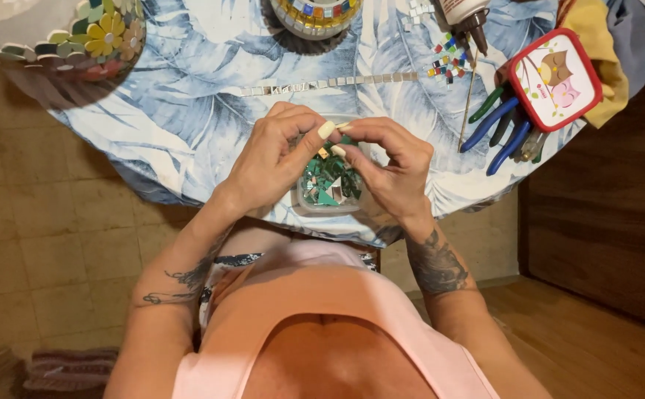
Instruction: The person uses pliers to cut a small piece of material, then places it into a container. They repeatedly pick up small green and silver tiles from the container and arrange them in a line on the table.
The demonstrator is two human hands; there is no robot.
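Observation:
Both my hands hover over a small clear container full of green and mirrored tile pieces at the near edge of a round table. My left hand and my right hand meet fingertip to fingertip above it, pinching a tiny piece between them. Which hand bears the piece I cannot tell for sure; both touch it.
A row of small mirror tiles lies across the leaf-print tablecloth. Loose coloured tiles, a glue bottle, blue-handled pliers and a red-rimmed tin sit right. A mosaic bowl and a flower-mosaic piece stand behind.

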